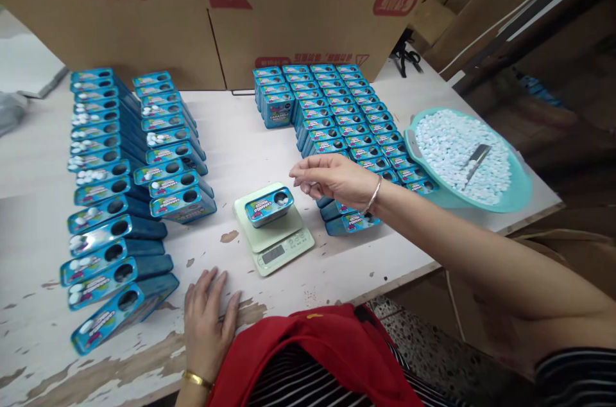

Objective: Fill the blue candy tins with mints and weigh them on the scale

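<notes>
My left hand (210, 314) lies flat on the table with its fingers spread, holding nothing. Over the table, just right of the kitchen scale (274, 237), my right hand (337, 180) hovers with thumb and fingers drawn together. Whatever sits between those fingertips, if anything, is too small to make out. On the pale green scale stands one blue tin (262, 207), its round opening showing white pieces inside. The scale's display cannot be read. A turquoise basin (522, 182) at the right holds many white candies (447, 137) with a scoop-like tool (476, 163) lying on them.
Blue tins with white candies on top (99, 224) stand in two columns at the left. A dense block of tins (332, 115) fills the back middle, partly behind my right arm. A large cardboard box (158, 28) borders the back. Black scissors (408, 59) lie at the far right.
</notes>
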